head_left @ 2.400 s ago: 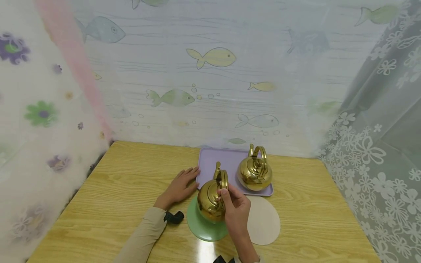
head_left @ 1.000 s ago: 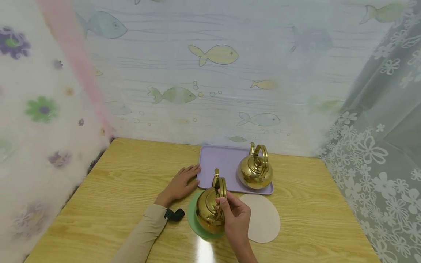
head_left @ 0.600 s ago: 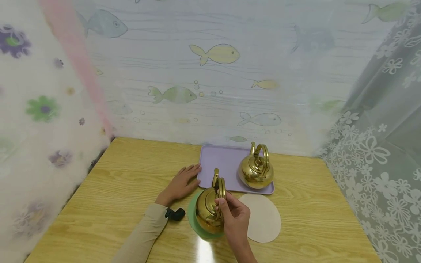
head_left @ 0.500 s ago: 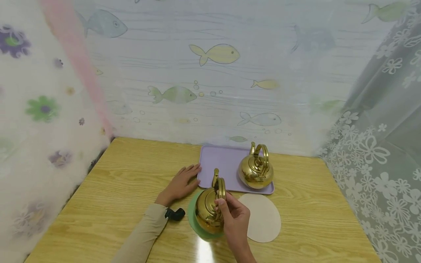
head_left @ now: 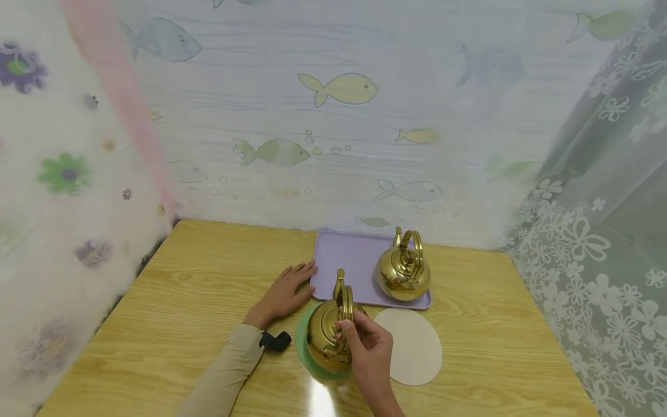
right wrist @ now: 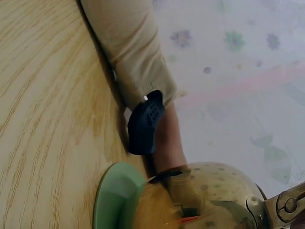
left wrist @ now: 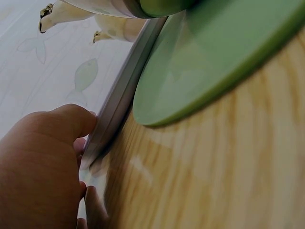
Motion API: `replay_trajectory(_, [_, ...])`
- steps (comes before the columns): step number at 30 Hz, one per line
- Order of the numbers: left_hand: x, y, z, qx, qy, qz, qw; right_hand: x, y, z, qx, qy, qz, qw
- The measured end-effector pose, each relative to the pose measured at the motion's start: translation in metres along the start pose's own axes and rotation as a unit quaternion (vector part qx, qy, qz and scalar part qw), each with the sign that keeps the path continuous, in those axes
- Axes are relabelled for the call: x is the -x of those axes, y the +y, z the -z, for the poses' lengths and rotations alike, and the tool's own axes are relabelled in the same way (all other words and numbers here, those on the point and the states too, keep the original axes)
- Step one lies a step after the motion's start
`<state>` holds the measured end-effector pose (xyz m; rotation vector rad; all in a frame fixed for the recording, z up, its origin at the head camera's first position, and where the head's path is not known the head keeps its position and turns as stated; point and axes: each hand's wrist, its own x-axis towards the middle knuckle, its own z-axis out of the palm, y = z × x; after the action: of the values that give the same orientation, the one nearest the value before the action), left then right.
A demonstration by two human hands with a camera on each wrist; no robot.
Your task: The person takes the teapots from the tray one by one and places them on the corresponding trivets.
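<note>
My right hand (head_left: 372,354) pinches the arched handle of a shiny gold kettle (head_left: 324,339) between thumb and fingers. Most of a round green mat (head_left: 306,360) is covered by that kettle, whose spout points toward the back wall. Fingers spread, my left hand (head_left: 280,296) lies on the table with its fingertips at the left edge of a lilac tray (head_left: 341,252). From the left wrist view, the thumb of the left hand (left wrist: 43,157) is against the tray's side (left wrist: 116,93). A second gold kettle (head_left: 403,277) stands on the tray's right part.
Beside the green mat, to the right, lies a round cream mat (head_left: 418,348). A wood-grain table (head_left: 208,272) carries everything. Fish-printed sheeting (head_left: 333,162) hangs behind it, with flowered sheeting (head_left: 68,231) on the left and a lace-patterned curtain (head_left: 599,301) on the right.
Since the earliest frame my right hand has brought the gold kettle down and toward me, over the near part of the green mat. Recently it shifts only slightly. My left hand stays by the tray.
</note>
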<state>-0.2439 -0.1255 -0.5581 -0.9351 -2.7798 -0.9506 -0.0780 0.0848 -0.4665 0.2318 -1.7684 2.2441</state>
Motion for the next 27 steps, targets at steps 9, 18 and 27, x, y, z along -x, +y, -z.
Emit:
replay_trajectory(9, [0.000,-0.002,0.000,-0.004,-0.002,0.000,1.0000,0.000,0.000,0.005,0.004,-0.010,-0.057,0.998])
replay_trajectory(18, [-0.001,-0.001,-0.001,-0.004,-0.004,0.001,1.0000,0.003,-0.001,0.006,0.035,-0.010,-0.050,0.998])
replay_trajectory(27, [0.000,-0.002,-0.001,-0.002,-0.006,0.005,1.0000,0.010,-0.008,0.023,0.097,-0.006,-0.083,0.992])
